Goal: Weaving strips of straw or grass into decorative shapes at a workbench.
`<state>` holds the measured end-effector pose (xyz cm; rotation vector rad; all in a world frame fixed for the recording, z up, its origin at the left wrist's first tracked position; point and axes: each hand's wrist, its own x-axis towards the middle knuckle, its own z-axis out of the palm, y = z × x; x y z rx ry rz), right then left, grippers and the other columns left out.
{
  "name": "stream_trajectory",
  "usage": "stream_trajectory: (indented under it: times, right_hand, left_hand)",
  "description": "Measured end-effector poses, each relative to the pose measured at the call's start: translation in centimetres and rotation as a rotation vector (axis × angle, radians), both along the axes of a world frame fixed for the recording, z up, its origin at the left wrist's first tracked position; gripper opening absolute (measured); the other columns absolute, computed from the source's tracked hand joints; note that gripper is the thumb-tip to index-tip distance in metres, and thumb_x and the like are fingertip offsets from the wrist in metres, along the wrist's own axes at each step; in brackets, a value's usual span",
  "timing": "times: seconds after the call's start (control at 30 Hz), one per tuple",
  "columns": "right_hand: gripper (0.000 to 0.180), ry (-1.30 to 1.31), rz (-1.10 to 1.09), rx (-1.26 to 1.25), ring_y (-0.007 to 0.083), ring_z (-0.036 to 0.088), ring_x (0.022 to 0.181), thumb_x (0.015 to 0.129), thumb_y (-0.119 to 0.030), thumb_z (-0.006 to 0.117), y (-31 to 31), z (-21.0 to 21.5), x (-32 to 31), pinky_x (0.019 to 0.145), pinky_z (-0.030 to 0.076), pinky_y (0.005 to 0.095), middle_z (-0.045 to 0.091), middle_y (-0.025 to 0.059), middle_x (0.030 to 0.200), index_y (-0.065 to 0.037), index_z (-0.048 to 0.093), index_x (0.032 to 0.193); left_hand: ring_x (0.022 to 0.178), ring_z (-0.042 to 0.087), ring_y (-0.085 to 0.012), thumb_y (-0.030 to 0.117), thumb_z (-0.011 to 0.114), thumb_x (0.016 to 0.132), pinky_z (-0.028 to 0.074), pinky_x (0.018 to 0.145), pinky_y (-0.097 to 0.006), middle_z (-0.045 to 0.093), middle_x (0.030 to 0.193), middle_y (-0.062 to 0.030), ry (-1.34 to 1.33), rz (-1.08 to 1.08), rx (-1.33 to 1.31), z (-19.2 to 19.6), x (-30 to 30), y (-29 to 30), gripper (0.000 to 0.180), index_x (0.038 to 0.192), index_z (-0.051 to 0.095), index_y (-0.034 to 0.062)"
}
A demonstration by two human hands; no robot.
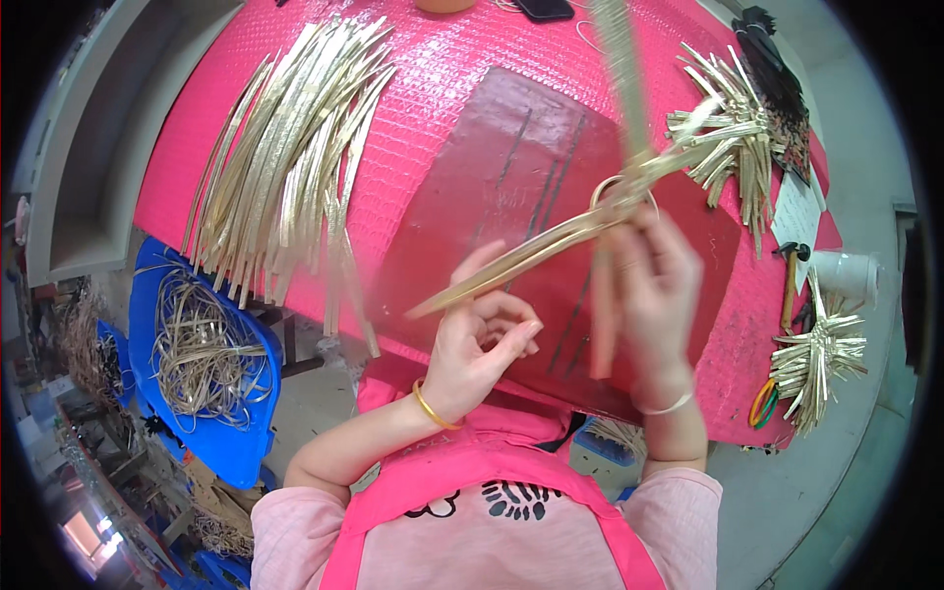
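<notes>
My right hand (654, 280), blurred by motion, pinches a crossing of flat gold strips (621, 200) above a dark red board. From that crossing one strip stands up toward the far edge, smeared by movement. Others reach down to the left, and an orange-brown strip (603, 315) hangs by my right palm. My left hand (482, 339) is loosely curled with fingers apart, and the leftward strips pass across its raised index finger. A thin loop shows at the crossing. The red board (472, 157) bears dark lines and lies under both hands.
Loose gold strips (295, 157) are heaped at the left of the pink table. Woven gold pieces (742, 138) lie at right, another (818, 356) nearer, beside a hammer (790, 285) and a white spool (846, 275). A blue bin (246, 447) with tangled strips stands below left.
</notes>
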<state>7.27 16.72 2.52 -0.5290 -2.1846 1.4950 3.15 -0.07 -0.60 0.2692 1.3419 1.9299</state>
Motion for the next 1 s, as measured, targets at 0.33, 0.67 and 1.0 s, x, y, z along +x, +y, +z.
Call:
stream_trajectory:
  times: [0.33,0.67,1.0]
  right_hand:
    - [0.029,-0.512,-0.552,1.168,0.0158,0.056,0.075,0.083,-0.020,0.048,26.0,2.8,-0.7,0.068,0.043,0.0253,0.059,0.0092,0.088,-0.002,0.053,0.106]
    - [0.019,-0.243,0.428,0.561,0.0215,0.055,0.070,0.075,-0.008,0.055,4.2,1.9,-4.3,0.062,0.042,0.0278,0.056,0.0116,0.076,-0.001,0.056,0.092]
    - [0.032,-0.312,0.558,-0.584,0.0089,0.054,0.058,0.083,-0.027,0.050,-5.0,-3.0,-11.8,0.052,0.044,0.0217,0.058,0.0090,0.078,0.003,0.053,0.094]
  left_hand:
    - [0.063,0.055,-0.0117,0.000,0.050,0.076,0.043,0.058,-0.022,0.058,0.072,-0.0059,0.965,0.138,-0.462,-0.4,-7.1,-3.1,0.012,0.086,0.057,-0.0010]
    - [0.068,0.057,-0.0280,0.018,0.060,0.070,0.045,0.058,-0.038,0.056,0.071,-0.0112,1.387,0.340,-1.315,-3.1,-18.7,-3.5,0.015,0.070,0.053,0.0036]
    - [0.062,0.055,-0.0077,0.010,0.057,0.077,0.044,0.050,-0.018,0.060,0.072,-0.0047,0.198,0.119,-0.252,2.0,-14.3,-3.4,0.014,0.084,0.058,-0.0022]
